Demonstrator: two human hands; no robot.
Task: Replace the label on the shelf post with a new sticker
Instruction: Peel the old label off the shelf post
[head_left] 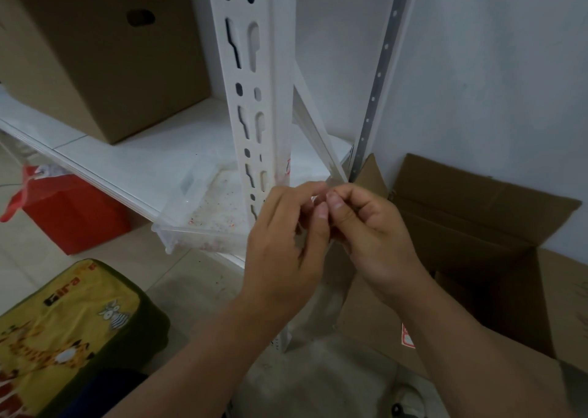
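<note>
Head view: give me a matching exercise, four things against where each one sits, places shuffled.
Things:
1. cardboard box
2. red box
3. clear plastic tray
4. yellow cushion

Places:
A. bottom left corner, on the floor
B. on the white shelf board, upper left
C. low beside the shelf post, jutting over the shelf edge
D. under the shelf, left side

Pairs: 1-B, 2-D, 3-C, 4-A

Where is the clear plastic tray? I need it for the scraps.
In the head view the clear plastic tray sits left of centre, under the shelf board, just left of the white shelf post and the left hand.
</note>
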